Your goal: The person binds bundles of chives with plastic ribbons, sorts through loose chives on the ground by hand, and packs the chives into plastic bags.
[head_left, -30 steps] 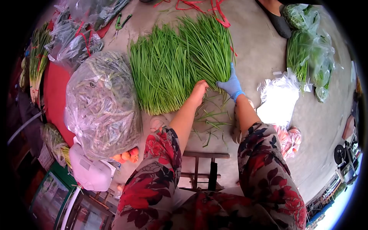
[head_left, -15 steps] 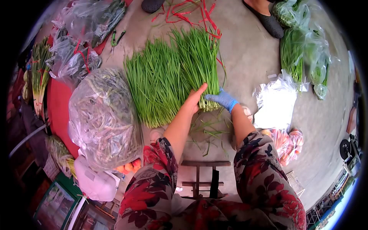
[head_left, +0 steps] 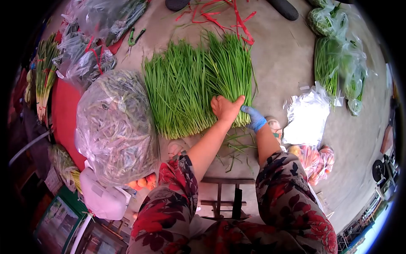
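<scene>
Your pile of long green leaves (head_left: 177,91) lies on the floor (head_left: 281,63), and the bunch (head_left: 230,67) you are handling lies against the pile's right side, leaf tips pointing away from you. Your bare left hand (head_left: 225,109) lies over the bunch's near end, fingers curled and thumb stretched out to the right; you cannot tell whether they pinch any stalks. Your gloved right hand (head_left: 254,119) touches the bunch's lower right edge, its fingertips partly hidden, so their grip cannot be told. Left of the pile sits a big clear bag (head_left: 116,131); beyond its upper left corner lie the cutters (head_left: 132,39). White plastic bags (head_left: 306,120) lie well to its right.
</scene>
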`<state>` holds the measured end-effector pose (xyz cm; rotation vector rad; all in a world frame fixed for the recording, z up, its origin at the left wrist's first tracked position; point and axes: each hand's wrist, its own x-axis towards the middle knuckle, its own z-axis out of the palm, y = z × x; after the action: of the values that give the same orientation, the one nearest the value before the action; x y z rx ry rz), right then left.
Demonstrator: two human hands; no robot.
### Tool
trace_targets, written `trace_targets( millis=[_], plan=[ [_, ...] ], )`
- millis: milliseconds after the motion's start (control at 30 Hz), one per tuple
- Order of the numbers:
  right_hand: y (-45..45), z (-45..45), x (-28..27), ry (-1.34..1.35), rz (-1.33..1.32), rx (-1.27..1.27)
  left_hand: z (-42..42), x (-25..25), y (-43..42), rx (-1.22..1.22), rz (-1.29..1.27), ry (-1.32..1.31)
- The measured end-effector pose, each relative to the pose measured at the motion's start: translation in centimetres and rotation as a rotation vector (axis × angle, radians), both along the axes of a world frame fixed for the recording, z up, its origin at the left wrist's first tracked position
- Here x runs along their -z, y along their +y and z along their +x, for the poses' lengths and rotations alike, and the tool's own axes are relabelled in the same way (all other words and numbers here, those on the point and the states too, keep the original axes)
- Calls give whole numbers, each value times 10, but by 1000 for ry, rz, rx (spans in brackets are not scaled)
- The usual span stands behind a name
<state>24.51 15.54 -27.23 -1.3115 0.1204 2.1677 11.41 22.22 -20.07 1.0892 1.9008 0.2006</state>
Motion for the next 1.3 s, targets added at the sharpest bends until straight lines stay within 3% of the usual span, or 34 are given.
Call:
trace_targets(
  millis=[67, 133, 200, 367, 500, 633, 767, 867, 967, 1100, 1233, 1300],
  plan=[
    [-9, 0, -2, -61, -29, 8, 10, -4, -13, 160, 220, 314],
    [-7, -6, -33, -105, -52, 22, 6, -6, -12, 88, 68, 135],
    [-16, -13, -13, 31, -20, 159, 2, -11, -11, 13, -83, -43],
    [-31, -31, 8, 169, 14, 377, -1, -19, -5, 33, -209, -116],
    [-41, -36, 17, 364, 80, 696, 23, -25, -31, 263, 436, 105],
    [-43, -34, 1, 287, 150, 703, 28, -29, -36, 358, 497, 70],
    [-52, -45, -18, 138, -140, 656, 11, -20, -28, 267, -39, -96],
    [-54, -50, -21, 213, -132, 657, 2, -17, -34, 339, 106, -103],
    [-47, -43, -10, 194, 73, 637, 1, -19, -37, 363, 298, -118],
    [-21, -29, -32, 127, 154, 460, -5, -35, -21, 291, 473, -189],
    [20, -41, -85, 82, 349, 413, -22, -108, 6, 214, 639, -280],
    [34, -46, -148, -18, 532, 349, -34, -155, 12, 145, 667, -548]
  ],
)
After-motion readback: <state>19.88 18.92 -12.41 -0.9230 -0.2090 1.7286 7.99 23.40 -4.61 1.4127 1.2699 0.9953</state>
